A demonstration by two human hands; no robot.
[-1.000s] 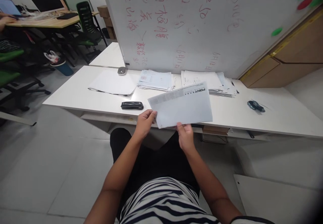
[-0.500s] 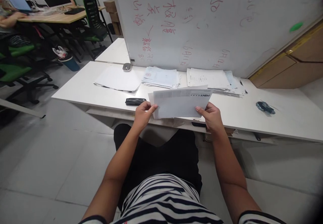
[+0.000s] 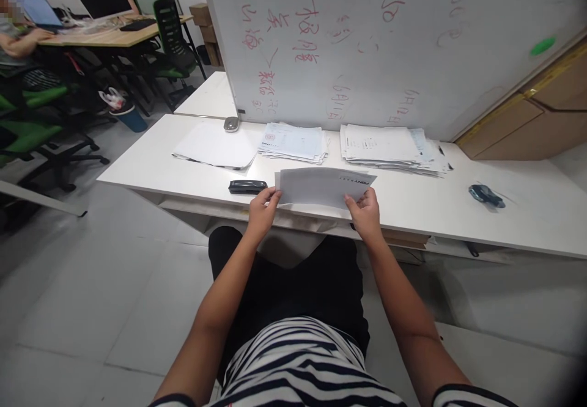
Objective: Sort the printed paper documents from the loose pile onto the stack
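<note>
Both my hands hold a few sheets of paper (image 3: pixel 314 188) upright over the desk's front edge, their top edges slightly out of line. My left hand (image 3: pixel 265 210) pinches the left edge, thumb on the near face. The right edge is gripped by my right hand (image 3: pixel 365 212), its thumb also in front. Dark print shows at the upper right of the sheets. Just beyond my left hand lies a black stapler (image 3: pixel 247 186). Behind the sheets rest a pile of bluish papers (image 3: pixel 293 141) and a thicker paper pile (image 3: pixel 383 144).
On the white desk (image 3: pixel 151 150) are white sheets (image 3: pixel 215 145), a computer mouse (image 3: pixel 231 124) and a dark bluish object (image 3: pixel 487 195). A whiteboard (image 3: pixel 413 40) stands behind, with a cardboard box (image 3: pixel 523 126) at right. A person's arm (image 3: pixel 22 45) shows at another desk.
My right hand has moved left and slightly up, closer to my left hand. The held sheets have shifted left a little and their edges line up more closely.
</note>
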